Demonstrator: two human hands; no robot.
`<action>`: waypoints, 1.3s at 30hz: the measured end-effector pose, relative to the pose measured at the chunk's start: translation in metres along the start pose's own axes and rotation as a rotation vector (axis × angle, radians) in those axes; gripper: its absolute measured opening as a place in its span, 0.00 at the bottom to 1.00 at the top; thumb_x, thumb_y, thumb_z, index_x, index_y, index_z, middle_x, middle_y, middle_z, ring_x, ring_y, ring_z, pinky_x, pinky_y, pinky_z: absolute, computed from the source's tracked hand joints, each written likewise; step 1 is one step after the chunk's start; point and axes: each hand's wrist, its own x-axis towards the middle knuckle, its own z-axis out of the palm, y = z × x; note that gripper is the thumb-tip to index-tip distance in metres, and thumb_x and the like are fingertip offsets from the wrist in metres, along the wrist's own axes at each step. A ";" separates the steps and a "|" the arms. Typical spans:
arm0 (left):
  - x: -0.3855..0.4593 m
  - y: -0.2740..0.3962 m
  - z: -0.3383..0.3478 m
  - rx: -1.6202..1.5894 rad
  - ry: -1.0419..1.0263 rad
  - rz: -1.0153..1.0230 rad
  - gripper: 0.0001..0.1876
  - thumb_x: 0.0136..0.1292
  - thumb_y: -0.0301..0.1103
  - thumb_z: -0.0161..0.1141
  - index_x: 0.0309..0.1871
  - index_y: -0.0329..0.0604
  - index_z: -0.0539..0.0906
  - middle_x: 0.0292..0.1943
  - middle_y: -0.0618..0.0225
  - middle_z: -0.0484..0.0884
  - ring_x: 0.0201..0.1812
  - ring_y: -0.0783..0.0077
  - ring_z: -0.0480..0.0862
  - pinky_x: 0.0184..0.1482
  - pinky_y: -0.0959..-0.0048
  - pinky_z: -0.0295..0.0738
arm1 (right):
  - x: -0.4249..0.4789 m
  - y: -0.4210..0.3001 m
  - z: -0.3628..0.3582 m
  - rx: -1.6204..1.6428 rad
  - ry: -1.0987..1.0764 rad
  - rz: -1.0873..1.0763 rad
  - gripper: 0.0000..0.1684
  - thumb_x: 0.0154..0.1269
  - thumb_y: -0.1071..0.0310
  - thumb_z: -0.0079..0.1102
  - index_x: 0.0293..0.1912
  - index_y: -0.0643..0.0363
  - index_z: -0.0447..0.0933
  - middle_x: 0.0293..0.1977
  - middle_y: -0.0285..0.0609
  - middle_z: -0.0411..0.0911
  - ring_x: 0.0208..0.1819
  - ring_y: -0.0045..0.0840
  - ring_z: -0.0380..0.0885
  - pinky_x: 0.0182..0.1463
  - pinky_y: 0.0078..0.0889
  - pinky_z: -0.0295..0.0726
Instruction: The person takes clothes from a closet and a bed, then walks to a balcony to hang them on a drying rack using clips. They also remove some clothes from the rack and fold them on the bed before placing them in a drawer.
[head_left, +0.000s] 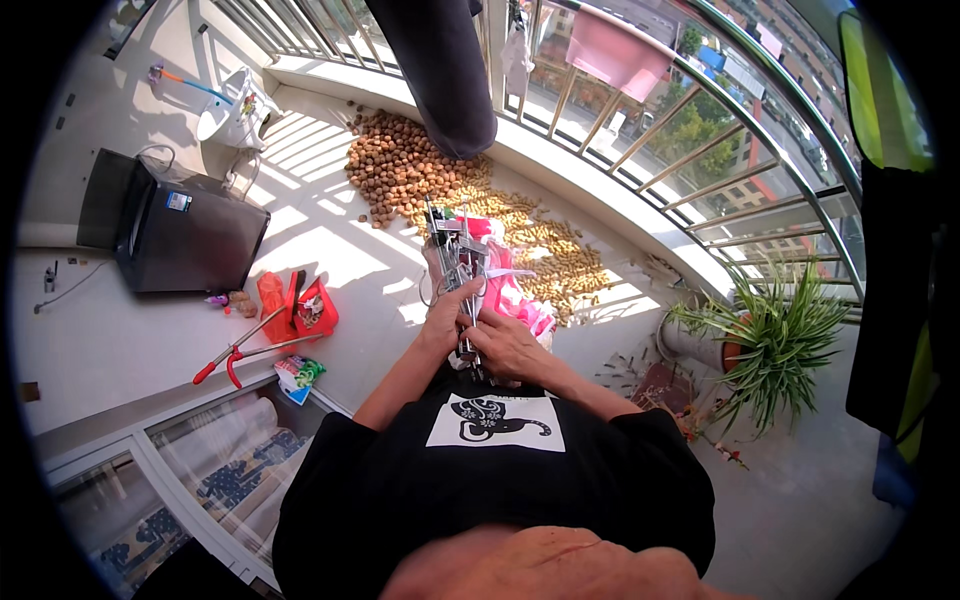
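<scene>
Both hands are in front of my chest on a bundle of shiny metal rods with clips (459, 259), which look like clip hangers. My left hand (448, 319) grips the bundle's left side, its thumb lying across the rods. From the right, my right hand (511, 346) closes its fingers around the lower end. How many pieces the bundle holds cannot be told. Behind and to the right of it is bright pink and white cloth (517, 296), partly hidden by the rods and my right hand.
Walnuts (405, 161) and unshelled peanuts (562, 244) are spread on the floor ahead. A dark garment (442, 75) hangs above them. At left stand a black appliance (202, 236), a white bucket (232, 120) and a red dustpan (319, 307). A spider plant (780, 337) is at right, below railings (795, 191).
</scene>
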 end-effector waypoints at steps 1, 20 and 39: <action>-0.001 0.001 -0.001 -0.030 0.035 0.020 0.11 0.55 0.32 0.65 0.38 0.46 0.74 0.23 0.75 0.75 0.19 0.81 0.75 0.17 0.81 0.68 | 0.004 -0.002 -0.003 -0.017 -0.021 -0.038 0.12 0.48 0.71 0.56 0.34 0.60 0.67 0.34 0.42 0.73 0.40 0.34 0.70 0.39 0.34 0.74; -0.011 0.024 -0.067 -0.350 0.124 0.143 0.10 0.51 0.20 0.56 0.38 0.42 0.74 0.24 0.69 0.76 0.24 0.72 0.78 0.27 0.73 0.76 | 0.020 -0.019 0.000 0.350 -0.199 0.134 0.26 0.53 0.71 0.61 0.54 0.57 0.67 0.61 0.47 0.63 0.56 0.42 0.68 0.57 0.38 0.71; 0.002 0.096 -0.167 -0.366 0.261 0.215 0.10 0.54 0.23 0.52 0.41 0.40 0.74 0.31 0.67 0.78 0.31 0.69 0.80 0.37 0.70 0.78 | 0.123 0.415 -0.286 0.383 1.409 0.673 0.27 0.48 0.67 0.70 0.48 0.66 0.72 0.37 0.40 0.78 0.38 0.25 0.75 0.45 0.28 0.71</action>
